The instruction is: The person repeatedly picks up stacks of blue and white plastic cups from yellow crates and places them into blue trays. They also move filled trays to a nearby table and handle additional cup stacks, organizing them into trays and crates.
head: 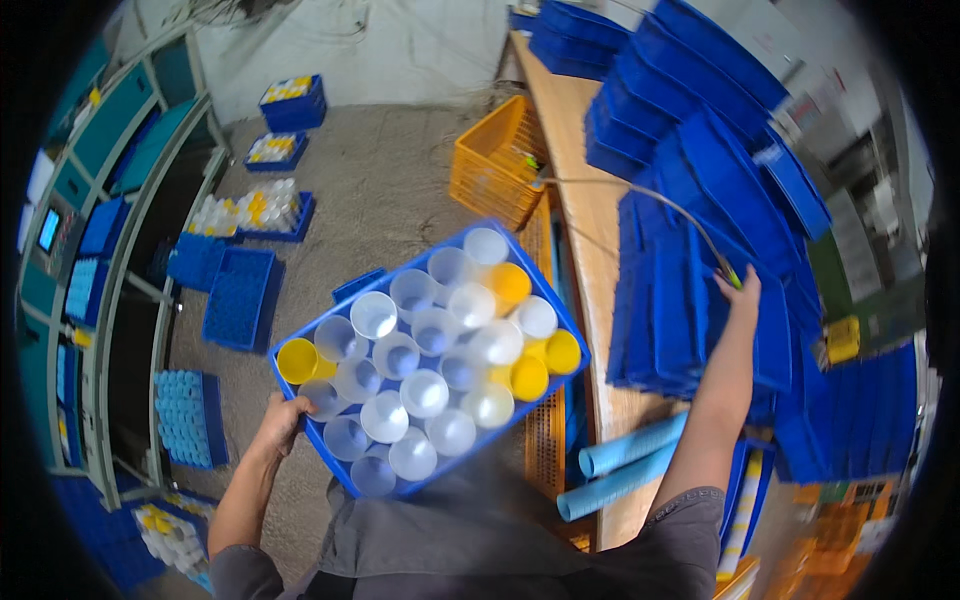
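Note:
A blue plastic bin (328, 465) is tilted in front of my body, filled with translucent white cups or tubes (396, 356) and several yellow ones (298, 361). My left hand (283, 420) grips its left rim, thumb over the edge. Away to the right, my right hand (739, 289) reaches over nested blue bins (667, 300) on the wooden table. Its fingers are closed around the end of a thin hose or cable (679, 210) with a yellow-green tip (735, 279). The bin's right end hangs near the table edge, with no hand on it.
An orange crate (487, 172) stands beside the wooden table (577, 142). Two light blue tubes (630, 446) lie on the table near me. Filled bins (306, 217) and a bin of blue pieces (238, 300) sit on the floor, left, before a teal machine (112, 120).

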The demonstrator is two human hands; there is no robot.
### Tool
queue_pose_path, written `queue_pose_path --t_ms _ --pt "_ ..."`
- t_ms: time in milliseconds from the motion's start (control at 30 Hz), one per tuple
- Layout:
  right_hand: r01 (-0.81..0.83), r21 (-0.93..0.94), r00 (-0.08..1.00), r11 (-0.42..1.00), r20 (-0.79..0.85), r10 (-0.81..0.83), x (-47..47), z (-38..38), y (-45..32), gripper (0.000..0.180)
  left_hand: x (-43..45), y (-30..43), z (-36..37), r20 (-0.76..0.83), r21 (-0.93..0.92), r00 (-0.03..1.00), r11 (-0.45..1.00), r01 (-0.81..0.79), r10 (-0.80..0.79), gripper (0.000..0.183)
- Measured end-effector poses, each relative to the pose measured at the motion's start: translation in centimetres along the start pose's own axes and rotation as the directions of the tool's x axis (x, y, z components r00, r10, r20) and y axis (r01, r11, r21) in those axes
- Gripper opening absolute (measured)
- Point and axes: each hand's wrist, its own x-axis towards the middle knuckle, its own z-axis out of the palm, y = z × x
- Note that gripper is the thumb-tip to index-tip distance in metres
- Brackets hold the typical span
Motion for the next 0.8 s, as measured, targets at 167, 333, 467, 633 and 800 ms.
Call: queue_pose_path --t_ms 167,333,467,633,800 --pt "0.291 -0.093 0.916 0.952 -0.258 -0.306 1.4 -2.6 -4.9 0.048 8.4 2.4 -3.5 -0.184 -0.17 0.976 0.982 0.082 -0.114 0.015" --pt "0.737 -0.158 0.658 0.657 0.388 -0.645 -18.1 9.6 -3.8 0.048 17.1 4.4 -2.6 -0.508 -0.02 0.857 0.993 -0.113 0.087 0.015" --pt "0.706 -0.504 0.671 0.498 0.7 -0.244 -30.0 22.5 11.8 0.046 23.3 7.3 -0.7 -0.692 0.271 0.69 0.962 -0.023 0.211 0.029" --pt "0.922 -0.375 0.349 -0.092 0.708 0.614 -31.7 32.0 34.7 0.032 28.8 9.9 1.9 -0.696 0.33 0.697 0.939 0.095 0.175 0.076" --pt "0.958 -0.237 0.28 -0.158 0.679 0.679 -27.3 39.0 42.3 0.03 33.7 12.7 6.0 -0.735 0.349 0.667 0.912 0.215 0.124 0.08"
